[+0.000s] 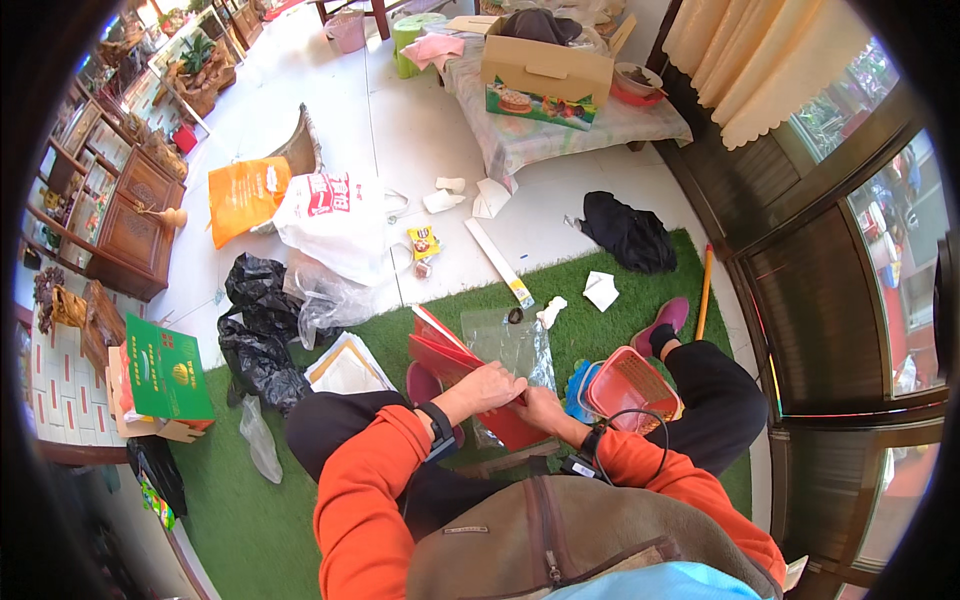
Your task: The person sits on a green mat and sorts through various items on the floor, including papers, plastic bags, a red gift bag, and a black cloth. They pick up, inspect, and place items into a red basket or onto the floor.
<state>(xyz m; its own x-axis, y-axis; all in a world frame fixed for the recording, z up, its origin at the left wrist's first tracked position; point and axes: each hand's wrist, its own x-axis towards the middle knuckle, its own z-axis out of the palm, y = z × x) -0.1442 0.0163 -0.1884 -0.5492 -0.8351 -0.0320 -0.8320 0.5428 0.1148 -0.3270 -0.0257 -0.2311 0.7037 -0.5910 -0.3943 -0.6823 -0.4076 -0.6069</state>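
Observation:
Both my hands meet on a red folder or booklet (pixel 517 431), its covers partly spread, held over my lap. My left hand (pixel 484 390) grips its upper edge, and my right hand (pixel 541 411) touches the left one, pinching the same edge. Under and beyond the red item lies a clear plastic sheet or bag (pixel 499 337) with a small dark round object (pixel 515 315) on it. A crumpled white tissue (pixel 552 312) is beside that. Close to my right wrist stands a pink plastic basket (pixel 628 384), a blue thing at its left side.
Green artificial turf (pixel 255 536) covers the floor here. Papers (pixel 349 367), black plastic bags (pixel 259 330) and a green box (pixel 171 367) lie leftward. A low table (pixel 540 139) holds a cardboard box (pixel 547 75). An orange-yellow pole (pixel 703 292) lies near the right wall.

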